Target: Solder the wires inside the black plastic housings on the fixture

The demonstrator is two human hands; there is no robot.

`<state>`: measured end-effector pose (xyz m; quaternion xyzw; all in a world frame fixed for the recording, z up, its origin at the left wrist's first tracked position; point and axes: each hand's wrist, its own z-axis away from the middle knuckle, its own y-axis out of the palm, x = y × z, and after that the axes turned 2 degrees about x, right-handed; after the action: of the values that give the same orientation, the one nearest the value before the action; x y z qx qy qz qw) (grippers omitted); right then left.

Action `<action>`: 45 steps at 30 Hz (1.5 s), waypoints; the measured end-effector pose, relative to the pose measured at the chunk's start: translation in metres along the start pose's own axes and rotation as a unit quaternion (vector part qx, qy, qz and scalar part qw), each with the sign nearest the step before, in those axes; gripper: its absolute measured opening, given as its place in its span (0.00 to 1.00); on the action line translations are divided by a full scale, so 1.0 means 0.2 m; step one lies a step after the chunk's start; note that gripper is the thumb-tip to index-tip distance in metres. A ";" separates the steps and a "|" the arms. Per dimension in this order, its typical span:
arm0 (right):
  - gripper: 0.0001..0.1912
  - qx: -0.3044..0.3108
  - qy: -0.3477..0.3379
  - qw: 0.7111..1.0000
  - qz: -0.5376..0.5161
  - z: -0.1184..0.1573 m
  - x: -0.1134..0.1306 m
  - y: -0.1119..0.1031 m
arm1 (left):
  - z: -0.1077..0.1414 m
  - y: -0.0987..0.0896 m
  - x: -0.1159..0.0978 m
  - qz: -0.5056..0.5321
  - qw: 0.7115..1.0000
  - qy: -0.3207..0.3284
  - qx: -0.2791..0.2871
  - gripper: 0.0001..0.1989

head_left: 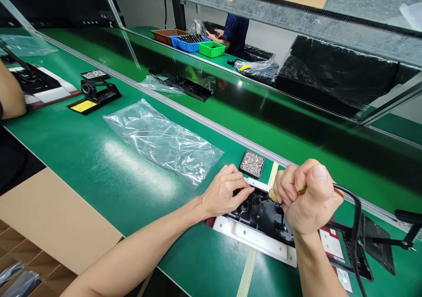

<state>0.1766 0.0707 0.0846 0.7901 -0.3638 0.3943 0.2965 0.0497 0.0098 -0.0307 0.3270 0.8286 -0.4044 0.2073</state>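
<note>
A black part (pixel 263 215) lies in a white fixture (pixel 253 240) on the green bench. My right hand (pixel 305 196) is wrapped round the handle of a corded tool (pixel 273 195), whose tip points left over the black part. At the part's upper left edge is my left hand (pixel 229 189), its thumb and fingers drawn together near the rim; what they hold, if anything, is too small to make out. Just behind the fixture sits a small black tray (pixel 252 164) full of tiny metal pieces.
A clear plastic bag (pixel 165 139) lies to the left. Farther off are a black stand (pixel 99 95) and a person's arm (pixel 9 90). A black bracket assembly (pixel 356 244) lies right. Beyond the rail (pixel 211 121), a black part (pixel 189 87) rests on a green surface.
</note>
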 end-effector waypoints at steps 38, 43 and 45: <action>0.24 -0.007 0.010 1.000 -0.005 0.00 0.01 0.00 | 0.00 0.00 0.00 0.005 1.000 0.003 -0.003 0.14; 0.24 -0.003 -0.003 1.000 -0.006 0.00 0.00 0.01 | 0.00 0.00 0.01 0.008 1.000 0.006 -0.005 0.13; 0.24 -0.005 -0.004 1.000 -0.006 0.01 0.00 0.01 | 0.00 0.00 0.01 0.008 1.000 0.006 -0.005 0.13</action>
<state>0.1764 0.0689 0.0845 0.7927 -0.3620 0.3872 0.3012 0.0491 0.0111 -0.0317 0.3349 0.8292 -0.3965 0.2077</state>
